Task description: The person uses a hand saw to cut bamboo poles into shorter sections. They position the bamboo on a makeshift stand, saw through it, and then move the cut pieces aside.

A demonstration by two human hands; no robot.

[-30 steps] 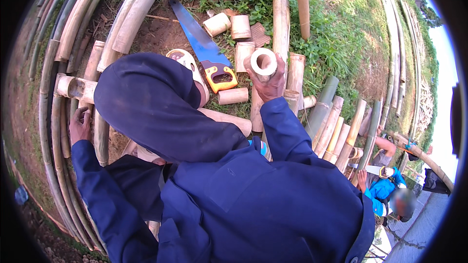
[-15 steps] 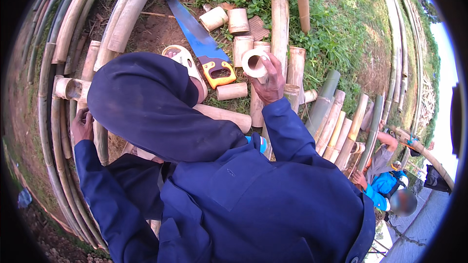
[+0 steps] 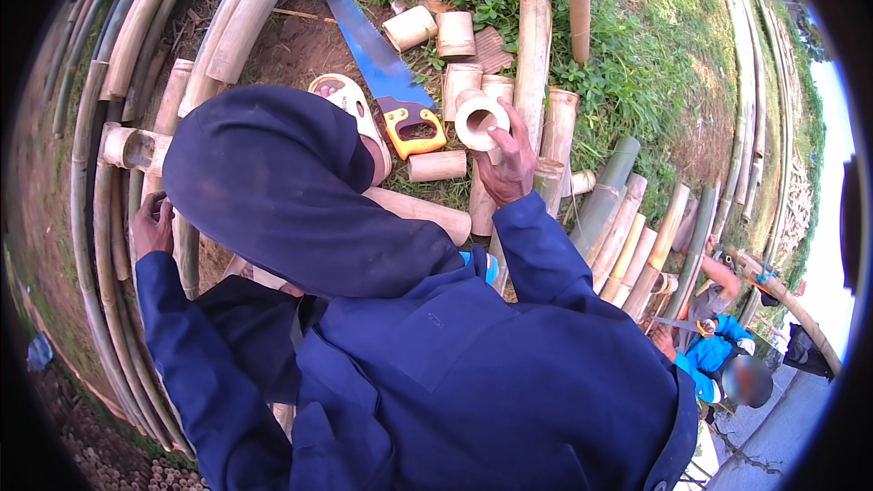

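Note:
My right hand grips a short hollow bamboo piece, its open end facing up toward me. Below my bent knee on the left, my left hand has curled fingers close to a bamboo pole; what they hold, if anything, is hidden. Left of the held piece, a handsaw with a blue blade and yellow-black handle lies on the ground. Several cut bamboo pieces lie around it, one just below the saw handle. My foot in a pale sandal is beside the saw.
Long bamboo poles run along the left, with a short cut piece near my knee. Upright bamboo posts stand in a row at the right. Beyond them a co-worker in blue holds a saw. Green plants grow ahead.
The bamboo piece in my right hand has tilted slightly and my fingers have shifted on it. The view has moved a little. A saw now shows at the co-worker's hands.

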